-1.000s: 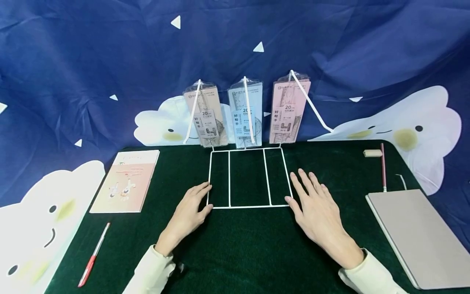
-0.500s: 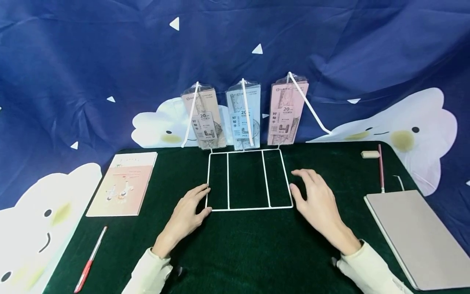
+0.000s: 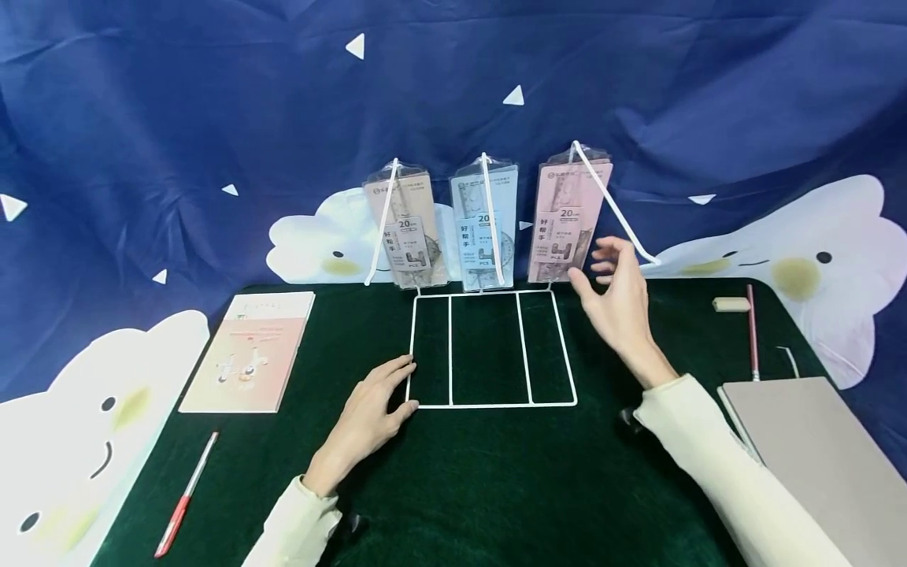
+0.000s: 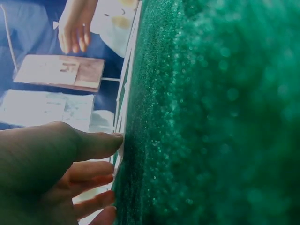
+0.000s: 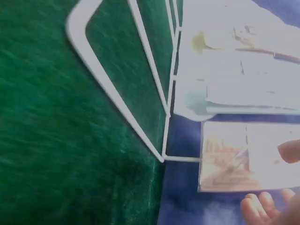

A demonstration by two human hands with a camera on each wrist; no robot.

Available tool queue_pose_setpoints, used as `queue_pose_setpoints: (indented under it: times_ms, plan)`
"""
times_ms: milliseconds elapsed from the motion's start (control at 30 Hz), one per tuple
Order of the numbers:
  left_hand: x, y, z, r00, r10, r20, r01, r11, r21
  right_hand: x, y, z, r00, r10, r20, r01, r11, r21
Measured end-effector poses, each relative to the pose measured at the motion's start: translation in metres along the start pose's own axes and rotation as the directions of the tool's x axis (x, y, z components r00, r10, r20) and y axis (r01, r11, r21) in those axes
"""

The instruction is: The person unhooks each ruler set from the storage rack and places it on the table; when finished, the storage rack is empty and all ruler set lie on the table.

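A white wire rack (image 3: 489, 405) stands on the dark green cloth. From its arms hang three ruler-set packs: beige (image 3: 407, 228), blue (image 3: 485, 224) and pink (image 3: 570, 216). My left hand (image 3: 368, 417) rests at the rack base's front left corner, fingers fairly straight, and in the left wrist view the thumb (image 4: 101, 144) touches the wire. Beside the lower right edge of the pink pack my right hand (image 3: 620, 291) is raised, thumb and fingers parted and loosely bent. The right wrist view has its thumb (image 5: 290, 151) in front of the pack and its fingers (image 5: 260, 206) below the pack's edge.
A pink-and-white booklet (image 3: 248, 354) and a red pen (image 3: 186, 496) lie at the left. At the right are a grey notebook (image 3: 815, 465), a dark red pencil (image 3: 753, 335), an eraser (image 3: 730, 305) and a small thin white piece (image 3: 791, 361). A blue curtain (image 3: 425, 79) hangs behind.
My right hand has lifted from the rack's right front corner, moving up and forward to the pink pack. The left hand has stayed at the rack. The head view has shifted slightly.
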State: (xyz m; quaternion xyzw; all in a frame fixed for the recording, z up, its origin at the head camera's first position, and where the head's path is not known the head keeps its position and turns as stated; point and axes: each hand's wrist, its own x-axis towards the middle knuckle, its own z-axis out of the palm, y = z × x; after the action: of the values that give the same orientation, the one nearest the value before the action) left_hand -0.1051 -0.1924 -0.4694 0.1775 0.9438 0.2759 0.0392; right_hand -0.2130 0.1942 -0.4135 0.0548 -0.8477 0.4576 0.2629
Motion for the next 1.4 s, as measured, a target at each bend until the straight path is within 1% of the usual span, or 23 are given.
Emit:
queue_pose_setpoints:
  times_ms: [100, 200, 300, 400, 467, 567, 667, 733, 967, 1100, 1267, 1400]
  plan:
    - [0.001, 0.001, 0.0, 1.0, -0.005, 0.006, 0.005, 1.0, -0.004, 0.015, 0.005, 0.002, 0.999, 0.051, 0.003, -0.051, 0.998, 0.036]
    - [0.001, 0.002, 0.0, 1.0, -0.013, 0.009, 0.014, 1.0, -0.01, 0.024, 0.007, 0.003, 0.995, 0.096, 0.013, -0.096, 0.993, 0.071]
    - [0.001, 0.002, 0.0, 1.0, -0.017, 0.01, 0.017, 1.0, -0.014, 0.03, 0.008, 0.005, 0.992, 0.127, 0.013, -0.128, 0.986, 0.105]
    - [0.001, 0.003, 0.0, 1.0, -0.016, 0.011, 0.016, 1.0, -0.016, 0.033, 0.008, 0.005, 0.99, 0.142, 0.016, -0.142, 0.978, 0.153]
    - [0.001, 0.003, 0.0, 1.0, -0.014, 0.009, 0.014, 1.0, -0.017, 0.034, 0.007, 0.005, 0.988, 0.154, 0.024, -0.156, 0.967, 0.199]
    - [0.001, 0.003, -0.001, 1.0, -0.014, 0.011, 0.015, 1.0, -0.018, 0.035, 0.007, 0.005, 0.983, 0.175, 0.05, -0.182, 0.943, 0.278]
    - [0.0, 0.003, -0.002, 1.0, -0.017, 0.016, 0.018, 1.0, -0.018, 0.035, 0.006, 0.003, 0.979, 0.185, 0.082, -0.202, 0.921, 0.332]
    - [0.001, 0.003, -0.002, 1.0, -0.018, 0.018, 0.018, 1.0, -0.018, 0.034, 0.006, 0.002, 0.978, 0.183, 0.097, -0.205, 0.918, 0.341]
    - [0.001, 0.003, -0.001, 1.0, -0.014, 0.016, 0.015, 1.0, -0.017, 0.021, 0.002, -0.007, 0.983, 0.142, 0.12, -0.174, 0.931, 0.322]
    - [0.001, 0.002, -0.001, 1.0, -0.017, 0.012, 0.017, 1.0, -0.016, 0.014, 0.0, -0.012, 0.983, 0.116, 0.145, -0.159, 0.928, 0.338]
    - [0.0, 0.001, -0.001, 1.0, -0.013, 0.011, 0.013, 1.0, -0.013, 0.002, -0.005, -0.018, 0.979, 0.116, 0.17, -0.169, 0.923, 0.345]
    - [0.0, 0.0, -0.001, 1.0, -0.013, 0.01, 0.013, 1.0, -0.011, -0.008, -0.012, -0.023, 0.978, 0.104, 0.18, -0.162, 0.924, 0.347]
